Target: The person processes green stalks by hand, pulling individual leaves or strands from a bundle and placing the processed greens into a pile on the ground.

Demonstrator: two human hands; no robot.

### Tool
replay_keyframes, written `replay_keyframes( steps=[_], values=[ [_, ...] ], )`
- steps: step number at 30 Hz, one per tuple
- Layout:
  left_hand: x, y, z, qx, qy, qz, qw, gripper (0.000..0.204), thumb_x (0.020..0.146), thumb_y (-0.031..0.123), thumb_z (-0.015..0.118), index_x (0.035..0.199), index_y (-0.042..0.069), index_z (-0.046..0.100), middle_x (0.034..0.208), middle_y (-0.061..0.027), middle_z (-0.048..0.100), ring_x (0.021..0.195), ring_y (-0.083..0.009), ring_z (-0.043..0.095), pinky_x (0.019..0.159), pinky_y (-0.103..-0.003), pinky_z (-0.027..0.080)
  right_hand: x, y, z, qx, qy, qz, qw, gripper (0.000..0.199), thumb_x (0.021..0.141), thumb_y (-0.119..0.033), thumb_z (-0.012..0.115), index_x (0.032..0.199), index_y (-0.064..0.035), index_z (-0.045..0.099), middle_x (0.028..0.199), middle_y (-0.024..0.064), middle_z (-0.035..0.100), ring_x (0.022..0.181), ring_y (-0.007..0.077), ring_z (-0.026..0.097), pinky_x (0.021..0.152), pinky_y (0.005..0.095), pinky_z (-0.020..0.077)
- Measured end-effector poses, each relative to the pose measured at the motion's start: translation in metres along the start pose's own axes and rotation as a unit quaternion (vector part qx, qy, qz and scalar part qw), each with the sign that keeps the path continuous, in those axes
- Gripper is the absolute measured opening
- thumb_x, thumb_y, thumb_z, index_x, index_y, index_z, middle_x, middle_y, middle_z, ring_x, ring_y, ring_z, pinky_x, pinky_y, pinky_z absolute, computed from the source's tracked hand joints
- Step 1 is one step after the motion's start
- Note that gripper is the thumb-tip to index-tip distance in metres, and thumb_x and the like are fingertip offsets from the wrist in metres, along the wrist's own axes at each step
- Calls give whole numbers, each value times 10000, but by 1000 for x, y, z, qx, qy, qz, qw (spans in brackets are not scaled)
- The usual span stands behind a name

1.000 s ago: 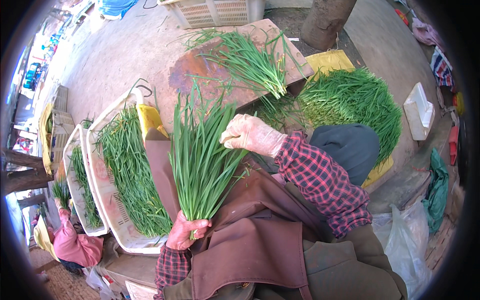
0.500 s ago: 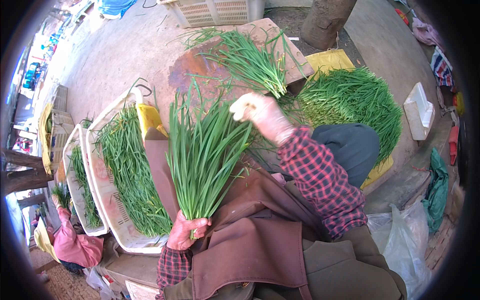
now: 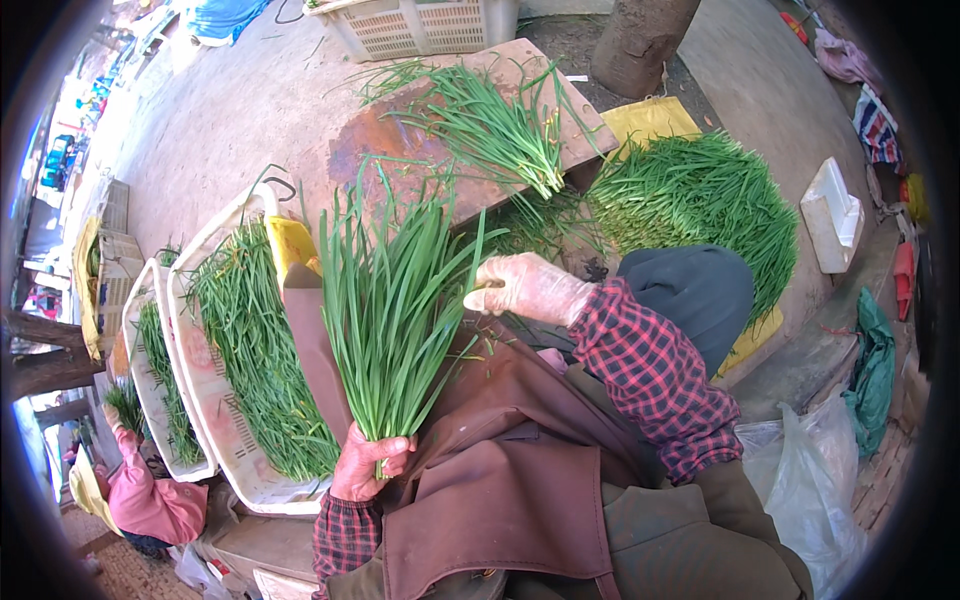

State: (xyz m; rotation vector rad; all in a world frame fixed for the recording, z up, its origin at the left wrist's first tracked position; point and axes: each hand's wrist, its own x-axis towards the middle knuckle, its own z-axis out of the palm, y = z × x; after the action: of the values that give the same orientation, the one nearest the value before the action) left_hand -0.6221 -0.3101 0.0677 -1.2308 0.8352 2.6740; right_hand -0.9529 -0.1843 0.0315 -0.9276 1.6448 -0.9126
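Pale concrete floor [image 3: 240, 120] stretched past the board's [image 3: 582, 128] left edge. A tree trunk [image 3: 642, 48] rose beyond its right edge, in daylight.

No lettering, label, number or sign can be read anywhere here.

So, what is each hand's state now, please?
Left hand: closed, holding a bunch of long, narrow green leaves by its base.
Right hand: curled at the bunch's edge; whether it pinches leaves cannot be told.

Left of one fanned bunch of long green leaves [image 3: 385, 340], two shallow white plastic trays [image 3: 205, 362] are counted; right, one white foam box [image 3: 830, 225].
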Motion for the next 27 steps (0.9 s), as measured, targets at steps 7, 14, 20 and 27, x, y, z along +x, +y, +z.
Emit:
replay_keyframes(
  steps=[7,14,20,27],
  values=[
    [0,-4,-7,17,10,2,1000,356,778,-15,786,1081,-14,599,826,-135,654,505,-92,486,440,-219,391,-9,4,18,430,79,-37,899,138,934,-75,590,900,36,665,740,74,656,606,125,623,522,254,487],
    [-12,-8,-22,50,1,19,999,339,752,-18,801,1034,-33,612,788,-155,664,498,-107,506,432,-220,396,1,16,-37,46,334,-100,936,262,931,-159,627,1114,18,690,1038,125,726,964,215,683,901,315,508],
    [-15,-4,-23,94,-14,0,995,482,708,34,842,1112,-33,587,772,-165,655,473,-113,494,405,-213,379,33,24,-50,-62,113,-20,991,604,922,-538,638,1192,2,660,1126,147,704,1096,269,640,984,367,460],
    [-15,-6,-25,68,-38,-9,997,377,755,3,804,1081,-20,617,783,-160,673,521,-117,534,433,-222,402,44,23,-2,239,18,11,971,250,974,-267,632,999,-25,689,768,45,666,654,131,620,612,288,515]
  ],
)
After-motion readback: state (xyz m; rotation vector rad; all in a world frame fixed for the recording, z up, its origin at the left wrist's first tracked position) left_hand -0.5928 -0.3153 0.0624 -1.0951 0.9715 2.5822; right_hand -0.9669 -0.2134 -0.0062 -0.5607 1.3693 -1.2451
